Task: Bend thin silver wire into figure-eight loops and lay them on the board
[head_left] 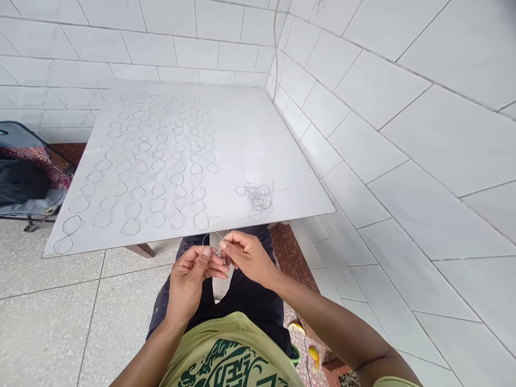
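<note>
Between my hands, just off the near edge of the white tabletop [245,129], is a thin wire [203,239] bent into a loop. My left hand [193,271] pinches one side of it between thumb and fingers. From the right, my right hand [248,255] pinches the wire too, its fingertips close to the left ones. Fingers hide the lower part of the wire. On the tabletop lie rows of figure-eight wire pieces [156,212]. To their right sits a tangled heap of loose wires [258,198].
A white tiled wall [403,161] runs along the table's right side and another stands behind it. At left is a folding chair [30,177] with dark cloth on it. Beneath the table's near edge shows a table leg [141,250]. A cable [276,48] hangs in the corner.
</note>
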### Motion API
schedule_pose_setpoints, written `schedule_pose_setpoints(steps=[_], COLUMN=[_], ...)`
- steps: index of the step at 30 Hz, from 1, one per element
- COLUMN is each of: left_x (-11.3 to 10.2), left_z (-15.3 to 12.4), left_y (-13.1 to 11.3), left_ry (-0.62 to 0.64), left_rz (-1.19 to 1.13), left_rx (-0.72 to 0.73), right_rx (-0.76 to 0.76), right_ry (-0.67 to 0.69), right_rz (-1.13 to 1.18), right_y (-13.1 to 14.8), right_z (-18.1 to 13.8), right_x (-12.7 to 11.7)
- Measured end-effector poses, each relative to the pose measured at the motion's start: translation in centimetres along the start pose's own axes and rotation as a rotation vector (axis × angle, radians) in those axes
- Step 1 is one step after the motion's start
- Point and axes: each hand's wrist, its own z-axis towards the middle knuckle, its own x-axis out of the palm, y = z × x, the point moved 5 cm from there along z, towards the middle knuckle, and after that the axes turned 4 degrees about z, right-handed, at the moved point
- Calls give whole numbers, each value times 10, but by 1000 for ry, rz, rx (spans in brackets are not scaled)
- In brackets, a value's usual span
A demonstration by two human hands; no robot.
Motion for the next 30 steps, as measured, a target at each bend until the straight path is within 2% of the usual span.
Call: schedule_pose_setpoints(steps=[4, 9, 12, 15, 18, 22, 30], left_x=[1, -13, -31, -48, -59, -66, -70], left_z=[-2, -6, -9, -15, -20, -19, -10], left_y=[-2, 19, 44, 67, 79, 79, 81], left_ry=[67, 96, 86, 58, 28, -7, -20], left_rz=[46, 212, 317, 369, 386, 407, 423], left_rx=[24, -12, -62, -110, -149, -159, -118], right_rx=[-57, -150, -68, 55, 139, 196, 197], right_ry=[-9, -74, -76, 16, 89, 59, 35], right_rz=[-155, -421, -530, -613, -674, -707, -769], right_y=[18, 54, 62, 56, 45, 38, 34], right_z=[22, 90, 132, 158, 168, 171, 179], right_x=[-19, -64, -80, -78, -71, -68, -70])
